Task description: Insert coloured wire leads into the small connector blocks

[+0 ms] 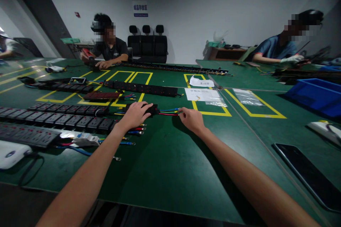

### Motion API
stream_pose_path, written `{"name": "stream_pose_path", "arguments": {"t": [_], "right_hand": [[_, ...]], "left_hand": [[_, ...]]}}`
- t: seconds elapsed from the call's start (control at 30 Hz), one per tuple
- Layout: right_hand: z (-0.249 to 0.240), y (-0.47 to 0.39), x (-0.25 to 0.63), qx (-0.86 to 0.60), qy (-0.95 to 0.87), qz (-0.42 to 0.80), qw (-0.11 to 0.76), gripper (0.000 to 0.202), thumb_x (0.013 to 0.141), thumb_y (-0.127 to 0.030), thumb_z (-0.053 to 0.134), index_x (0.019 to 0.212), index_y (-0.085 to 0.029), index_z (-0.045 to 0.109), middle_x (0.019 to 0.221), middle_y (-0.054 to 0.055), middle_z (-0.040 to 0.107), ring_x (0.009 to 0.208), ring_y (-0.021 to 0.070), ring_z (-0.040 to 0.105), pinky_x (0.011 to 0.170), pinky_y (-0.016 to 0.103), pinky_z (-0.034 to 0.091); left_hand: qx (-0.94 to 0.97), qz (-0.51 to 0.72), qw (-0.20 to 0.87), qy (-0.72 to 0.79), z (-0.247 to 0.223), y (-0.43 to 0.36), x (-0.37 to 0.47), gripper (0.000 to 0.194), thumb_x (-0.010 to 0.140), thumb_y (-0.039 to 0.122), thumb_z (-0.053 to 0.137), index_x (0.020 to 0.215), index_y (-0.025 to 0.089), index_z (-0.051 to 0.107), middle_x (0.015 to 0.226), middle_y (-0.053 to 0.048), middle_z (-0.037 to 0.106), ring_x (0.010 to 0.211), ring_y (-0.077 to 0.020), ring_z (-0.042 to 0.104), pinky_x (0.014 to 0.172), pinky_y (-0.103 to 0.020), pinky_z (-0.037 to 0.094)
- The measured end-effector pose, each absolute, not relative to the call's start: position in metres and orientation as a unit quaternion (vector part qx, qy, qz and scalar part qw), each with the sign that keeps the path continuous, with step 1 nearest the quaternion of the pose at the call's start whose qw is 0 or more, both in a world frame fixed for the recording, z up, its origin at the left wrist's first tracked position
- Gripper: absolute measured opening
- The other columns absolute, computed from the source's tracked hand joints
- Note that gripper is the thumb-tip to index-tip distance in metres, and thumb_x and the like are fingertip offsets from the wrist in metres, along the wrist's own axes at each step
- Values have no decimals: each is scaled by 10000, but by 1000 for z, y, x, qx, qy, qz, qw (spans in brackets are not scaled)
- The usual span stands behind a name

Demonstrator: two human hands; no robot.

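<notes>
My left hand (137,114) lies over a black power strip (152,109), its forefinger and thumb along the strip's two sides near the end. From that end, blue, green and red wires (168,112) run to the right. At their tips, my right hand (192,118) is closed in a pinch, touching the wire ends. The fingers partly hide the terminals there. Below my left hand, several ring-tipped wire ends (138,132) in yellow, red and blue stick out from other strips. Under my left palm, most of the held strip is hidden.
Black socket strips (66,120) lie in rows at left. Further back are a dark red strip (102,96) and a long black strip (144,88). Papers (201,94), a blue bin (317,95) and a phone (306,173) are at right. Two co-workers sit across the green table (170,170).
</notes>
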State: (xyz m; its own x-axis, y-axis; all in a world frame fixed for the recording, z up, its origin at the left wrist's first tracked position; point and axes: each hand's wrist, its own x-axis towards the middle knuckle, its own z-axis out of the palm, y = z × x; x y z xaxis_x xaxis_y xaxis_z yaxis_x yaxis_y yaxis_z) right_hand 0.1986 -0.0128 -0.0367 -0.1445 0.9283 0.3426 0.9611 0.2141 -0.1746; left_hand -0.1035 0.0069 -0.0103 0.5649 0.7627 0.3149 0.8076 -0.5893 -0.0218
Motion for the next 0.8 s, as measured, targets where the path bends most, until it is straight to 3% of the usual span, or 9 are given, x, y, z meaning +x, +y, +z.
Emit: {"name": "stream_pose_path", "arguments": {"t": [0.8], "right_hand": [[-37, -13, 198, -628, -755, -43, 186, 338, 965, -310, 461, 1083, -250, 772, 904, 65, 791, 775, 211, 706, 631, 273, 385]], "left_hand": [[-882, -136, 89, -442, -12, 9, -104, 463, 1033, 381, 494, 1450, 188, 548, 1357, -158, 592, 1225, -314, 557, 1064, -495, 421]]}}
